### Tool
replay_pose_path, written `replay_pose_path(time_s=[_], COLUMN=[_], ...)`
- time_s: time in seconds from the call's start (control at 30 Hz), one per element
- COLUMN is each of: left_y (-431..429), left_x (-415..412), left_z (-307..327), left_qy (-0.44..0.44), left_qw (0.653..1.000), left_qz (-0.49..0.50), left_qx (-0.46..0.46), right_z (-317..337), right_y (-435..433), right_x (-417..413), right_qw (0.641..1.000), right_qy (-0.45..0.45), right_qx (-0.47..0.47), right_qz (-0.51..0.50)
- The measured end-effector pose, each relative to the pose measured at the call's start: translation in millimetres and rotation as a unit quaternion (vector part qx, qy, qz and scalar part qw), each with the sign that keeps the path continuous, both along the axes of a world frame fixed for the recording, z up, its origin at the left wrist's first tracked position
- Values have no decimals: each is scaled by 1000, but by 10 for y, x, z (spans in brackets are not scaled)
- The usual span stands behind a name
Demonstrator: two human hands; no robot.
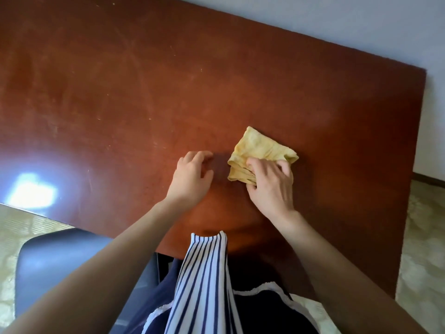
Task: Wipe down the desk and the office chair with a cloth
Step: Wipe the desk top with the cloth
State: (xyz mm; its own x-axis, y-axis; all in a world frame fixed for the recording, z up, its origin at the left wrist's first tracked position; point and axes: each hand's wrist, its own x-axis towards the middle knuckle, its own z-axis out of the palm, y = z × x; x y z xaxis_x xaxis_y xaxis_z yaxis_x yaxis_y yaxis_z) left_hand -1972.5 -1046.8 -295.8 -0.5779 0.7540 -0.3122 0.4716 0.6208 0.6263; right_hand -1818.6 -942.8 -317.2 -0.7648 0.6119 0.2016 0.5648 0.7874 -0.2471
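Head view, looking down. Gripping the yellow cloth (261, 147) with the right hand (269, 183): fingers curled over its near edge, thumb tucked against the lower left folds, bunching the fabric down onto the desk (144, 92). Folded into a rough, rumpled square, lying flat on the red-brown top, with the far half clear of the hand.

Just left of the cloth and not touching it, resting the left hand (190, 179) on the wood: fingers loosely bent and a little apart, tips down on the surface, thumb out toward the cloth, holding nothing.

Far to the left of the cloth and nearer the body, past the desk's front edge, a dark chair (55, 266), only part of it in view. Nearer than the cloth, hanging over the front edge, a blue-and-white striped garment (202, 285). Well left of the cloth, low on the top, a bright patch of glare (31, 191). Beyond and left of the cloth, pale scuffs and specks across the wood. Beyond the cloth, past the far edge, a pale wall (337, 25). Right of the cloth, past the side edge, patterned floor (428, 237).
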Motion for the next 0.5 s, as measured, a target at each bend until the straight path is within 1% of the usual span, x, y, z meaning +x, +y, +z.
replay_pose_path(time_s=[0.07, 0.13, 0.2, 0.23, 0.27, 0.37, 0.5], left_y=[-42, -72, -91, -90, -86, -84, -87], left_x=[-37, -102, -169, -201, -224, -240, -206], left_z=[-72, -132, -188, -213, -231, -257, -253], left_qy=[93, 150, 168, 166, 163, 164, 156], left_qw=[992, 974, 957, 953, 949, 942, 950], left_qz=[-73, -143, -192, -204, -213, -228, -213], left_qx=[-50, -95, -136, -153, -168, -185, -169], right_z=[6, 28, 33, 11, -23, -116, -205], right_y=[89, 254, 390, 433, 468, 545, 702], right_x=[19, 10, -30, -51, -68, -89, -247], right_qw=[999, 994, 978, 969, 964, 966, 976], right_qy=[-28, -97, -188, -220, -233, -213, -188], right_qx=[32, 33, -7, -34, -59, -90, -89], right_qz=[12, 46, 89, 105, 115, 112, 71])
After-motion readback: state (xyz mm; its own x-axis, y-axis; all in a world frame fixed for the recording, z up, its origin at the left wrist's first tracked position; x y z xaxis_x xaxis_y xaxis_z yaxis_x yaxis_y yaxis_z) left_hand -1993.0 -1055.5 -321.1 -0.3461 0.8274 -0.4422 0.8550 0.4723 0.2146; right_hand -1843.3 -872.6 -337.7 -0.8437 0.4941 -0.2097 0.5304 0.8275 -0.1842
